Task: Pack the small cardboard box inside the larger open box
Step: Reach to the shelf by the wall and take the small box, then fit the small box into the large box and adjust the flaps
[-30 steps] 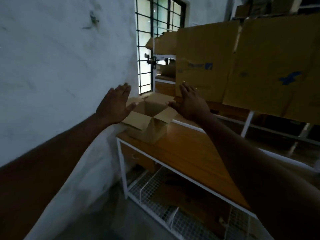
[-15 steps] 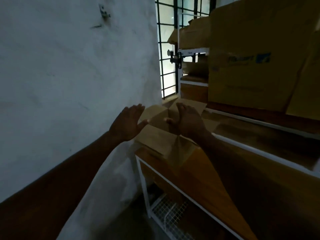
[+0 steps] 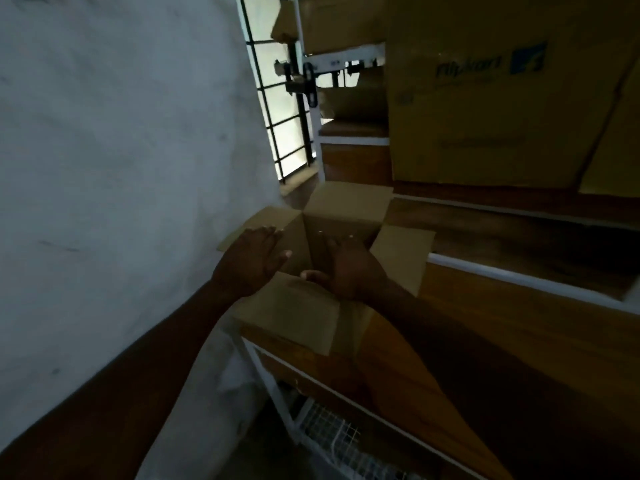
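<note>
An open brown cardboard box (image 3: 298, 317) sits at the left end of a wooden table (image 3: 467, 327), its four flaps spread outward. My left hand (image 3: 251, 261) hovers over the box's left side, fingers straight and apart, holding nothing. My right hand (image 3: 346, 268) is over the box opening, palm turned inward, fingers extended, also holding nothing. The hands hide most of the box's inside. No smaller box shows in this dim view.
A pale wall (image 3: 121, 168) runs close along the left. A barred window (image 3: 277, 133) is behind the box. Large cardboard cartons (image 3: 491, 98) stand on the shelf at the right. A white wire rack (image 3: 332, 441) lies under the table.
The view has closed in on the box. Both hands have come from beside the flaps to over the box opening and nearer each other.
</note>
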